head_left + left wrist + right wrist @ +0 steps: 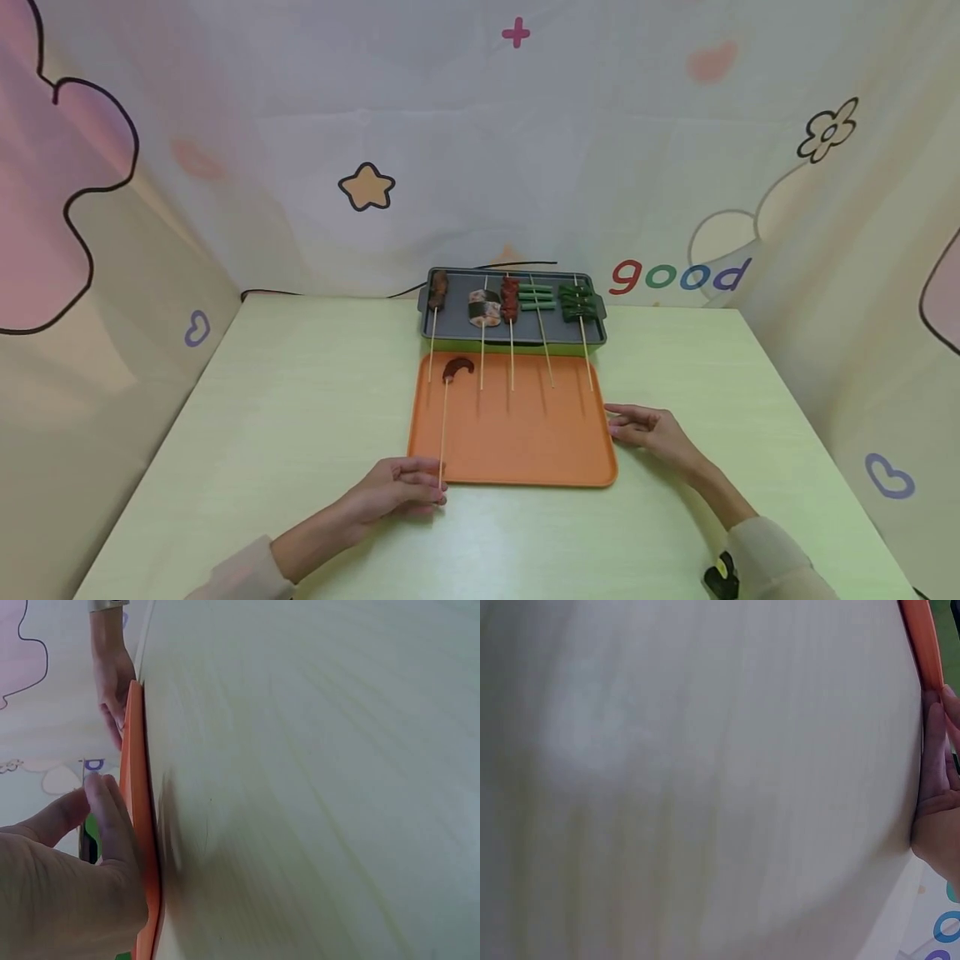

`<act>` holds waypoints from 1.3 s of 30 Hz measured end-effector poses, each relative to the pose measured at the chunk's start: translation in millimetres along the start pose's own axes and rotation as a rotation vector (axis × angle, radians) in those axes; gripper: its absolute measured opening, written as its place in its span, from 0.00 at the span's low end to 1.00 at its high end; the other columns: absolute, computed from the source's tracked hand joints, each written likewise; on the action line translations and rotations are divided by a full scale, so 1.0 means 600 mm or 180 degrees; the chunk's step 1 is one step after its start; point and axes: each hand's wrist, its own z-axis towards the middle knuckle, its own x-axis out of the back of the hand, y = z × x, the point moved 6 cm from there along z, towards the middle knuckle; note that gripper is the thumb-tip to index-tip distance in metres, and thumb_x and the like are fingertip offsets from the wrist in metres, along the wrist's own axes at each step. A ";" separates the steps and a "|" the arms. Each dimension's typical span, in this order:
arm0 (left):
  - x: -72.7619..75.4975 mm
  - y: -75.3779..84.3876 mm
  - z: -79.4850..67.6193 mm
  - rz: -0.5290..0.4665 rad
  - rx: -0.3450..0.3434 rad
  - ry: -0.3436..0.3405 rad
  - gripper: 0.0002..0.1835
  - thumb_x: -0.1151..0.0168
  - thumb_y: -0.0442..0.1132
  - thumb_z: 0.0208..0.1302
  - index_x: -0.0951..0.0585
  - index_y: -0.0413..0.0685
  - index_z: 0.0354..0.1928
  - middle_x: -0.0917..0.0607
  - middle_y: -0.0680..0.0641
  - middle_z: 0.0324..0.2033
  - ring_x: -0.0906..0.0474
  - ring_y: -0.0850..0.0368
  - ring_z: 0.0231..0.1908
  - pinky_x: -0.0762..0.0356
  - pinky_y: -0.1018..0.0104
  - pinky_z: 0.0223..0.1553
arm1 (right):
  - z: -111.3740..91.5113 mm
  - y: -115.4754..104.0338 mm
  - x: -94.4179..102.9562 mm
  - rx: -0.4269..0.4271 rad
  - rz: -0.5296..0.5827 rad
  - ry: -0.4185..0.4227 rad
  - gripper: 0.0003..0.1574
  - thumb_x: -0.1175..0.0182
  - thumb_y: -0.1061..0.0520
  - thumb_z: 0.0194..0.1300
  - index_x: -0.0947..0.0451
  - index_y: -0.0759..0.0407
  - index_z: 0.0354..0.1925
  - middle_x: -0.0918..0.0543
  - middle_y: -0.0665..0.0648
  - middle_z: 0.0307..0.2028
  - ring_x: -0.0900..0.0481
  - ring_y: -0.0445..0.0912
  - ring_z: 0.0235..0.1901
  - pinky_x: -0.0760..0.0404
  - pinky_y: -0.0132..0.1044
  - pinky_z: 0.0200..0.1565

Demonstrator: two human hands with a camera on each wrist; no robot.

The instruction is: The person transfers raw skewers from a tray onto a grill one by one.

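My left hand pinches the lower end of a skewer at the near left corner of an orange tray. At the skewer's far end is a dark brown, hook-shaped food piece, over the tray's far left part. My right hand holds the tray's right rim, thumb and fingers close together at the edge. In the right wrist view, the right fingers meet the orange rim low over the table. The left wrist view has the left hand beside the tray's edge.
Behind the tray stands a grey-topped, green-sided grill. Across it lie several skewers: brown meat, a white piece with a dark band, red meat, green stalks and dark green leaves. Their sticks overhang the tray.
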 end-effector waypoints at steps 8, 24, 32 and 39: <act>-0.003 0.002 0.000 -0.0101 0.0009 0.0109 0.27 0.36 0.27 0.66 0.27 0.28 0.66 0.12 0.50 0.38 0.11 0.58 0.42 0.14 0.62 0.51 | -0.001 -0.004 -0.002 -0.0005 -0.0055 0.0012 0.32 0.37 0.60 0.72 0.30 0.72 0.69 0.09 0.53 0.48 0.13 0.31 0.43 0.17 0.27 0.42; 0.001 -0.013 -0.008 -0.0142 -0.0040 0.0058 0.31 0.32 0.29 0.62 0.27 0.30 0.68 0.10 0.52 0.39 0.11 0.59 0.43 0.15 0.65 0.52 | -0.002 -0.011 -0.006 0.0057 -0.0062 0.0017 0.32 0.38 0.61 0.72 0.31 0.73 0.69 0.11 0.62 0.50 0.13 0.31 0.43 0.16 0.27 0.41; 0.003 -0.011 -0.012 -0.0123 -0.0065 0.0091 0.32 0.31 0.29 0.63 0.29 0.30 0.69 0.11 0.51 0.42 0.11 0.59 0.44 0.15 0.66 0.52 | -0.002 -0.013 -0.005 0.0144 -0.0046 0.0023 0.31 0.38 0.62 0.71 0.30 0.74 0.68 0.11 0.63 0.48 0.13 0.30 0.43 0.18 0.26 0.40; 0.000 -0.002 -0.009 -0.0172 -0.0129 0.0031 0.33 0.32 0.31 0.64 0.30 0.31 0.70 0.13 0.51 0.43 0.12 0.58 0.47 0.16 0.64 0.55 | -0.002 -0.010 -0.006 0.0118 0.0011 -0.0007 0.32 0.38 0.62 0.71 0.31 0.76 0.68 0.09 0.48 0.45 0.13 0.30 0.43 0.16 0.26 0.42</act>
